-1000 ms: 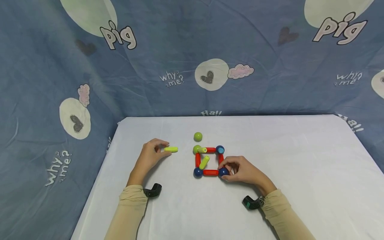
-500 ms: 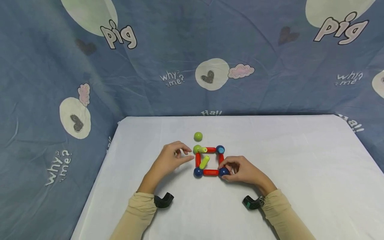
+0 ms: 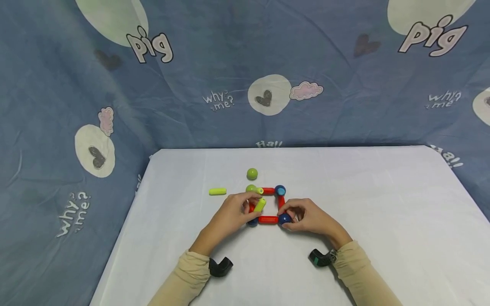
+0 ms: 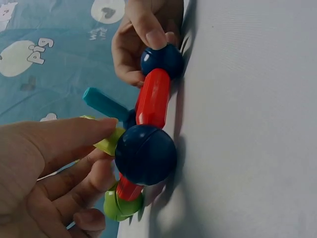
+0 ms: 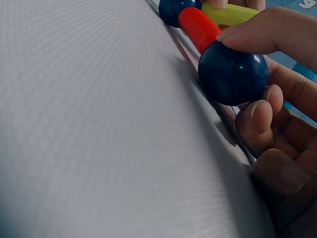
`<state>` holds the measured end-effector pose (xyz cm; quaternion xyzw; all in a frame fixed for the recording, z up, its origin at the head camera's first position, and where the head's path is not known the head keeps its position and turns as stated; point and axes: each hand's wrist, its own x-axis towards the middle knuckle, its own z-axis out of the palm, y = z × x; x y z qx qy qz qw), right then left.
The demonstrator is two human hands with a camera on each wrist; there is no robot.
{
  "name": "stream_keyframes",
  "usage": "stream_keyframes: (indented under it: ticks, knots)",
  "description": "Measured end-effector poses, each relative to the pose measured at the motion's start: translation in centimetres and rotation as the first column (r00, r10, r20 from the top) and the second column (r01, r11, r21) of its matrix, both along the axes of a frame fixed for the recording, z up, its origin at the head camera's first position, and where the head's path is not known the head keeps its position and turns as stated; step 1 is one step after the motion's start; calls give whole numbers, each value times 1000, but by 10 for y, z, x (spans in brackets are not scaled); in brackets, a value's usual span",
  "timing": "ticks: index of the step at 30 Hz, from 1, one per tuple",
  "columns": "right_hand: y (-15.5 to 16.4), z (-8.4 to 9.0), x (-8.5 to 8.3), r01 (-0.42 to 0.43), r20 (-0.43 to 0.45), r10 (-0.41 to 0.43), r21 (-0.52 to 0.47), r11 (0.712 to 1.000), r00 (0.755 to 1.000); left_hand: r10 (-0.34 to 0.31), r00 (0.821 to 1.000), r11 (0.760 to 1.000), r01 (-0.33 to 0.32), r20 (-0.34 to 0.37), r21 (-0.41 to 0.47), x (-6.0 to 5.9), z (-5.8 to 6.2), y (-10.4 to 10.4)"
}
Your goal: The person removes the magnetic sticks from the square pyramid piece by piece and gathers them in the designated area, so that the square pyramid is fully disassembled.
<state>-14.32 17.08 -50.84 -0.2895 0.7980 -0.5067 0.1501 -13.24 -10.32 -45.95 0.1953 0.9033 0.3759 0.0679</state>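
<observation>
A fabric-screened tabletop nook, seen from my end
Blue fabric with cartoon prints (image 3: 199, 127) backs the flat, white-cloth-covered surface (image 3: 375, 199); I can't tell home from studio.

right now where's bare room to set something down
Bare white table lies right of the right hand and between the left sleeve and right sleeve. It is crowded around the toy frame and left hand, with a loose green ball beyond the frame and a loose yellow stick left of it.

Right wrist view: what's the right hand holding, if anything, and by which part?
The right hand holds a dark blue ball by its rounded sides, between thumb and curled fingers; a red rod adjoins it.
</observation>
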Motion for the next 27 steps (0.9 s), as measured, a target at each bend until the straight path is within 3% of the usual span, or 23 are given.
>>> stream_keyframes:
  ticks: [9, 15, 21, 24, 27]
  knots:
    - [0, 1, 0, 3, 20, -3, -6, 1000, 1000, -57, 995, 998, 56, 78, 17, -4, 10, -12]
    - [0, 1, 0, 3, 26, -3, -5, 1000, 1000, -77, 985, 996, 82, 157, -24, -7, 19, -27]
    - [-1, 2, 1, -3, 28, 3, -9, 1000, 1000, -86, 982, 996, 89, 169, -15, -9, 20, -34]
    - [-7, 7, 3, 20, -43, -22, -34, 999, 999, -93, 981, 996, 92, 172, 15, -9, 17, -34]
    - [-18, 15, 8, 58, -208, -67, -51, 997, 976, -120, 975, 992, 111, 187, 58, -8, 14, -30]
